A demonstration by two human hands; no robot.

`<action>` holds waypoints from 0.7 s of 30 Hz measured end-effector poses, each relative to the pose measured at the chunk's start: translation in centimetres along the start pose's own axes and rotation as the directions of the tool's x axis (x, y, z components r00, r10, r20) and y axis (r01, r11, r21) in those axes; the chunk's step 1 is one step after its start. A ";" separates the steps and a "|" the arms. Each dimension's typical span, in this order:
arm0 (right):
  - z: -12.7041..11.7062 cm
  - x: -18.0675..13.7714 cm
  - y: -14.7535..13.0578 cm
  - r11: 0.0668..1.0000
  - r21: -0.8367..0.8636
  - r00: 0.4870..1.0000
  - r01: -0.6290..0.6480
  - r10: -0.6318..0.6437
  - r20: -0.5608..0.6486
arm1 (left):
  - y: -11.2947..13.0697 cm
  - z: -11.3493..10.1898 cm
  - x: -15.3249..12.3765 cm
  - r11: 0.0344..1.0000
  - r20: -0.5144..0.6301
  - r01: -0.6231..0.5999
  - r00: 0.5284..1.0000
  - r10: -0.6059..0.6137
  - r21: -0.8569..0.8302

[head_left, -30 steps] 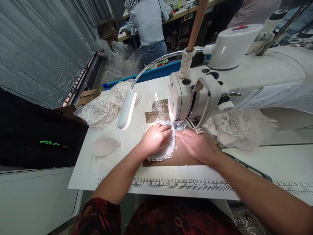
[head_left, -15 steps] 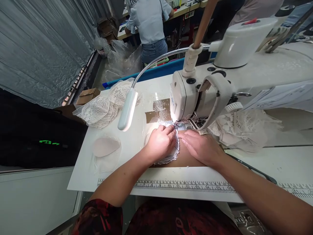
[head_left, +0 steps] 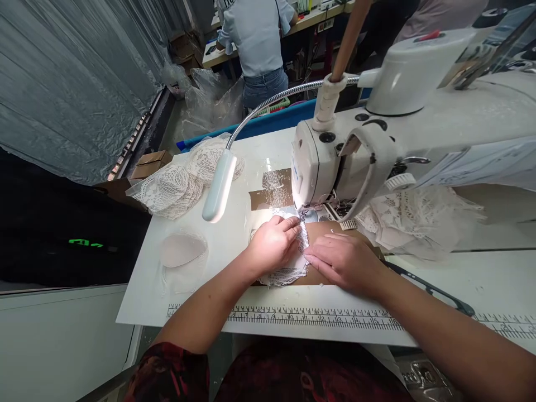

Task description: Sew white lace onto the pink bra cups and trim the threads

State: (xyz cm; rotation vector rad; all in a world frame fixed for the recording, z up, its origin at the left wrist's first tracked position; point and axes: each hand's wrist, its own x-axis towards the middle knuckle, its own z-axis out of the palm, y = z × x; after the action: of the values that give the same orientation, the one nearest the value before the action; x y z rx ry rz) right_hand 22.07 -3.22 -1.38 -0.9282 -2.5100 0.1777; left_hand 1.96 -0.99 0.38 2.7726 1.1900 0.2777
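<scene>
A white lace piece [head_left: 285, 276] lies under the needle area of the white sewing machine [head_left: 312, 167]. Curled over its upper part is my left hand [head_left: 274, 241], with fingers pressed together and the fingertips close to the presser foot. My right hand [head_left: 345, 259] pinches the lace's right edge lower down, thumb and fingers together. Part of the lace is hidden under my left hand. Brown board or tape [head_left: 320, 274] covers the machine bed beneath the work.
Stacked lace pieces [head_left: 171, 192] lie at the table's back left. Nearer is a pale cup-shaped pad [head_left: 181, 250] on sheer fabric. A gooseneck lamp [head_left: 220, 187] hangs over the table. More lace [head_left: 412, 215] and dark scissors [head_left: 431, 287] lie to the right. A ruler strip [head_left: 310, 319] runs along the front.
My right hand has slid toward me along the lace edge, away from the presser foot. My left hand has shifted very slightly left, and the lace's lower end sits a little nearer me.
</scene>
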 end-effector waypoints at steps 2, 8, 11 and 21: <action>0.0 0.0 0.1 0.999 -0.047 0.999 -0.027 0.025 -0.038 | 0.1 0.1 0.1 1.000 -0.012 -0.005 1.000 0.005 0.022; 0.4 0.1 0.3 0.982 -0.178 0.998 -0.064 0.059 -0.033 | 0.3 0.3 0.2 0.998 -0.072 -0.015 0.997 0.019 0.061; 0.5 0.2 0.3 0.980 -0.185 0.997 -0.076 0.071 -0.035 | 0.2 0.5 0.3 0.999 -0.075 -0.016 0.997 0.020 0.050; 0.0 0.0 -0.2 0.999 -0.037 1.000 -0.009 0.008 -0.021 | -0.9 0.5 0.0 0.999 -0.112 -0.003 0.994 -0.001 -0.033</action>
State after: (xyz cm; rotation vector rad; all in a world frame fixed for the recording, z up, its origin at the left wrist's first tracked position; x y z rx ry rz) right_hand 21.95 -3.31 -1.34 -0.9503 -2.4984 0.1239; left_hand 1.40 -0.36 -0.24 2.7621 1.1971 0.4544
